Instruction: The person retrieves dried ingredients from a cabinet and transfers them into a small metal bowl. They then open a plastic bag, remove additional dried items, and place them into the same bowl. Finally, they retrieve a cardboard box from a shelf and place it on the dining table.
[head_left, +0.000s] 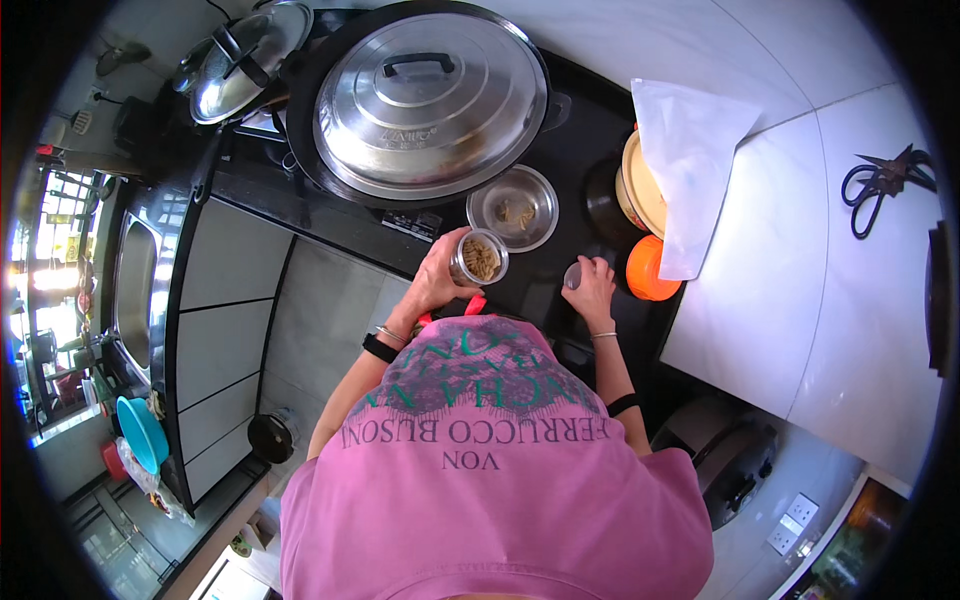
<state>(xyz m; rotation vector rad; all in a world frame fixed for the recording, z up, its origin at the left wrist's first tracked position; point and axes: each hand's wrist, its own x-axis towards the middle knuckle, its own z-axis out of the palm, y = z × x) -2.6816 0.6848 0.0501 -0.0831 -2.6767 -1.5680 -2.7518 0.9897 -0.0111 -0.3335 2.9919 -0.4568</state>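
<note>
My left hand (437, 271) is closed around a clear jar (481, 258) filled with light brown dried pieces, its mouth uncovered and facing up. Just beyond the jar, a round metal bowl (551, 214) stands on the black countertop and has a few similar pieces in its bottom. To the right, my right hand (592, 289) has its fingers on a small translucent round lid (573, 276) near the counter. An orange lid or container (651, 268) is right of that hand.
A large wok with a domed metal lid (431, 105) fills the far counter. At right are a yellow-lidded container (634, 187), a white sheet or bag (690, 172) over it, and black scissors (889, 180) on the white wall. A sink (136, 289) is at left.
</note>
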